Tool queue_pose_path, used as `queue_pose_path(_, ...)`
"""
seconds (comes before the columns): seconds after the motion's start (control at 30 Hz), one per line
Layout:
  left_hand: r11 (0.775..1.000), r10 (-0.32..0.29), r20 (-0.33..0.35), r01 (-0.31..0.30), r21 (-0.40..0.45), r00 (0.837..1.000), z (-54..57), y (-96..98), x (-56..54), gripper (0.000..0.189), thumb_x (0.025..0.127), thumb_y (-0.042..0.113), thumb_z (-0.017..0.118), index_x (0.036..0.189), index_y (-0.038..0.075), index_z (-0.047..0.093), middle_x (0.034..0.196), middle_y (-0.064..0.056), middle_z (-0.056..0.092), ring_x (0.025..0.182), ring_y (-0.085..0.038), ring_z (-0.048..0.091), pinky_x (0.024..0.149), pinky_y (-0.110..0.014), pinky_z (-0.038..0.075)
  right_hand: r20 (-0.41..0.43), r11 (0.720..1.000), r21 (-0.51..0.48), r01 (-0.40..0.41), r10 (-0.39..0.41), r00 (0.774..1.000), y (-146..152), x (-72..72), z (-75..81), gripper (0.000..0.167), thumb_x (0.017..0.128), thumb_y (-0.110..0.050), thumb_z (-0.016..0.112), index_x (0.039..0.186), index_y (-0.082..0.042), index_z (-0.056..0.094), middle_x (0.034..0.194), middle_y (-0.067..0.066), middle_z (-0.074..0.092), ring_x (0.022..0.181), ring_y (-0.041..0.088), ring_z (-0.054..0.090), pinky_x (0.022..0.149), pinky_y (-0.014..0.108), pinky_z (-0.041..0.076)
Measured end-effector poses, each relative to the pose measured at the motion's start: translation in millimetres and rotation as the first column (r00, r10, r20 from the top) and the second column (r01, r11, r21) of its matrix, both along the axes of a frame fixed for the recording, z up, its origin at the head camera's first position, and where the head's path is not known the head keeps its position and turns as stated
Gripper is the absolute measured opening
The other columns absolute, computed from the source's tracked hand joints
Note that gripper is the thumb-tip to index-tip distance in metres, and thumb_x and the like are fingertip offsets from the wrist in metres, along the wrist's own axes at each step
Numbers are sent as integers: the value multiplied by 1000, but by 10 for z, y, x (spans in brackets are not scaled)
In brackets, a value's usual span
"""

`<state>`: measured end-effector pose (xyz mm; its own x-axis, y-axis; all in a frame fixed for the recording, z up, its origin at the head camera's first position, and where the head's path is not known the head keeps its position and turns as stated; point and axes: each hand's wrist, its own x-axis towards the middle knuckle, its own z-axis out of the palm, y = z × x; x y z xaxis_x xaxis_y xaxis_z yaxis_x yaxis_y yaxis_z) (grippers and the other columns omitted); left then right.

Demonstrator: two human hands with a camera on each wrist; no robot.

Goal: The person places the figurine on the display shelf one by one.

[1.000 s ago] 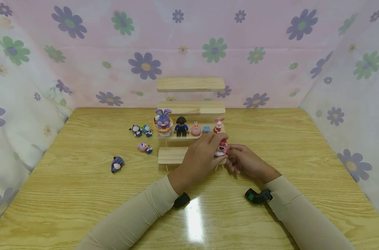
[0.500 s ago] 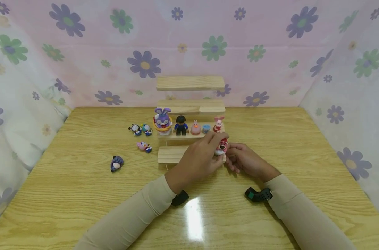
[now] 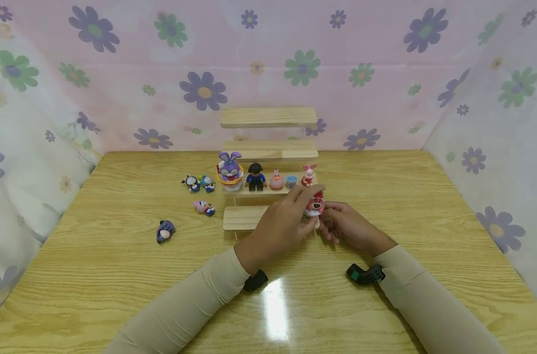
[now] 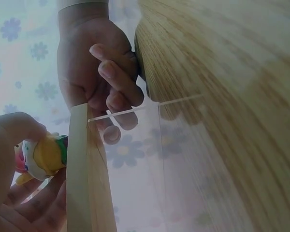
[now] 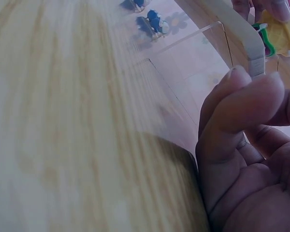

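My left hand (image 3: 279, 221) reaches over the lowest wooden shelf (image 3: 244, 219) of a tiered display stand. Its thumb and fingers hold a small pink bear figurine (image 3: 315, 205) with a red top, at the shelf's right end. Yellow and green show on the figurine's back (image 4: 49, 152) in the left wrist view, its underside right at the plank. My right hand (image 3: 350, 228) is at that same end, curled around the plank's tip, fingers (image 4: 118, 79) below plank level beside the clear support. Its thumb is hidden behind the plank in the left wrist view.
Along the second shelf stand a purple rabbit (image 3: 230, 172), a dark-haired block figure (image 3: 255, 178), a pink figure (image 3: 276, 180), a blue cup (image 3: 291, 181) and a piglet (image 3: 309, 174). Left on the table lie a donkey figurine (image 3: 164, 231), a pink figurine (image 3: 204, 208) and two penguin-like figures (image 3: 199, 183).
The bear figurine has turned slightly and shifted a little to the right in my left hand's fingers. My right hand stays at the shelf end.
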<state>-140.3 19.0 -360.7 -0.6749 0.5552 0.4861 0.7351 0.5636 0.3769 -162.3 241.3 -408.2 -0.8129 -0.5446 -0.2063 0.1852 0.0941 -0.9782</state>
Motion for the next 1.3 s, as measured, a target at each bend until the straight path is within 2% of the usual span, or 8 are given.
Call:
queue_pose_path(0.13, 1000, 4, -8, -4, 2, 1000, -5, -3, -3, 65, 92, 21, 71, 149, 20, 40, 119, -3, 55, 56, -7, 42, 51, -17, 36, -2, 1000, 2, -3, 3, 1000, 2, -10, -5, 30, 111, -24, 35, 112, -9, 60, 77, 0, 59, 58, 11, 53, 45, 22, 44)
queue_pose_path(0.33, 1000, 19, -60, -19, -5, 998, 0, -15, 1, 64, 91, 26, 72, 148, 20, 41, 114, -2, 55, 55, -7, 40, 48, -17, 33, 3, 1000, -1, 2, -2, 1000, -5, -11, -11, 29, 110, -23, 36, 111, -8, 60, 77, 0, 59, 57, 10, 54, 45, 22, 44)
queue_pose_path(0.5, 997, 61, -112, -66, -35, 992, 54, -70, 43, 66, 91, 33, 71, 148, 19, 41, 116, -3, 56, 59, -5, 41, 49, -17, 34, 4, 1000, -5, -3, 3, 1000, -18, -16, -33, 30, 110, -26, 37, 114, -8, 60, 77, 0, 60, 57, 11, 54, 45, 22, 44)
queue_pose_path(0.67, 994, 101, -119, -105, -29, 988, 127, -137, 92, 68, 91, 38, 71, 148, 18, 40, 120, -4, 57, 58, -7, 42, 49, -18, 35, 4, 1000, 2, 4, -4, 1000, -4, -19, -40, 30, 110, -26, 37, 113, -8, 61, 78, -1, 59, 58, 11, 54, 45, 22, 44)
queue_pose_path(0.87, 996, 86, -170, -85, 17, 982, 170, -244, 164, 61, 91, 36, 71, 144, 17, 47, 115, -3, 60, 62, -7, 44, 50, -19, 35, -1, 1000, 24, 14, -14, 1000, 3, -28, -28, 30, 110, -26, 37, 113, -7, 61, 78, 0, 58, 58, 11, 53, 45, 23, 44)
queue_pose_path(1.1, 997, 59, -280, -43, 63, 958, 223, -502, 237, 46, 89, 32, 72, 130, 14, 60, 113, -2, 67, 78, -11, 61, 57, -24, 46, 8, 999, 42, 27, -28, 1000, -10, -30, -22, 29, 110, -23, 37, 112, -5, 59, 79, 1, 58, 58, 12, 53, 45, 24, 44)
queue_pose_path(1.13, 997, 53, -299, -33, 70, 953, 243, -553, 239, 45, 89, 30, 73, 129, 14, 61, 112, -3, 67, 78, -12, 61, 55, -24, 46, 13, 999, 45, 32, -32, 999, -12, -29, -22, 28, 110, -22, 37, 111, -5, 58, 79, 1, 58, 58, 12, 53, 45, 24, 44)
queue_pose_path(1.3, 994, 35, -387, 10, 113, 921, 373, -826, 233, 37, 87, 25, 73, 121, 10, 66, 106, -6, 69, 87, -18, 67, 66, -30, 55, 25, 998, 52, 45, -47, 999, -18, -20, -17, 27, 109, -20, 35, 108, -5, 57, 80, 2, 58, 58, 12, 53, 45, 23, 43)
